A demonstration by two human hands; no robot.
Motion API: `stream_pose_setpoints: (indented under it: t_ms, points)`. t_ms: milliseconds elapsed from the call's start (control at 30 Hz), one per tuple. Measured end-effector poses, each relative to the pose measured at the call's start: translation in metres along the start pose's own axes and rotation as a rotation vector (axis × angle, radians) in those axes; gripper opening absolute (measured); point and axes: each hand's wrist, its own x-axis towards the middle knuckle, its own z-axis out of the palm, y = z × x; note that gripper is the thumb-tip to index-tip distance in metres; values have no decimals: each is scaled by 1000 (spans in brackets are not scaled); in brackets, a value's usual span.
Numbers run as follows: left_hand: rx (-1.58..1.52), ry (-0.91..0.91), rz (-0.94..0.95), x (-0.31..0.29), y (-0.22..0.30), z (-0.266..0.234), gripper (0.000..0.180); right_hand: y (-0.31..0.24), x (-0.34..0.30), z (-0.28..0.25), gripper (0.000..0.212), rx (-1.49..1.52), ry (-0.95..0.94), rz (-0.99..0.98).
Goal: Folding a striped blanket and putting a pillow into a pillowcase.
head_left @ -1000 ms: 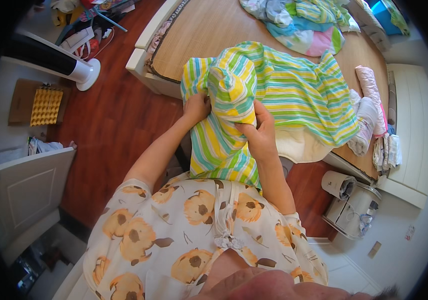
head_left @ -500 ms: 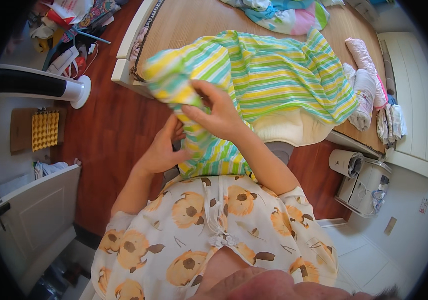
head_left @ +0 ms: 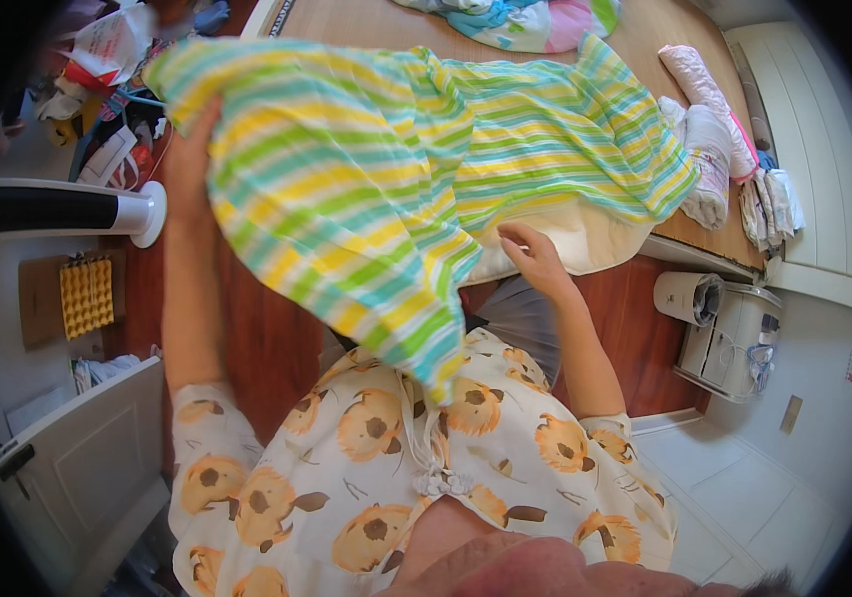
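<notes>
A large cloth [head_left: 326,149] with green, yellow, teal and white stripes spreads from the wooden table top toward my body, its left part lifted in the air. At its far left edge my left hand [head_left: 192,164] grips it; the fingers are mostly behind the fabric. A lower corner of the cloth hangs in front of my blouse. My right hand [head_left: 535,257] is off the cloth, fingers loosely bent and holding nothing, over a cream padded piece [head_left: 585,237] that shows from under the cloth at the table's near edge.
A rolled pink-and-white fabric [head_left: 700,85], a rolled towel [head_left: 710,184] and folded cloths [head_left: 769,209] lie at the table's right. Colourful bedding [head_left: 526,20] is at the back. A black-and-white column appliance [head_left: 137,214] stands left. A white bin [head_left: 680,297] sits below right.
The bunched part of the striped cloth has been spread out to the left. My left hand has swung far left with the edge, and my right hand has let go and moved right.
</notes>
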Motion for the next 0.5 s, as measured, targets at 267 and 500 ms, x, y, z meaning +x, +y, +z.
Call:
stream_pose_setpoints:
  t_ms: [267, 500]
  points:
    - [328, -228, -210, 214, -67, -194, 40, 64, -27, -21, 28, -115, 202, 94]
    - [302, 95, -587, 56, -188, -184, 50, 65, -24, -25, 31, -234, 280, 67]
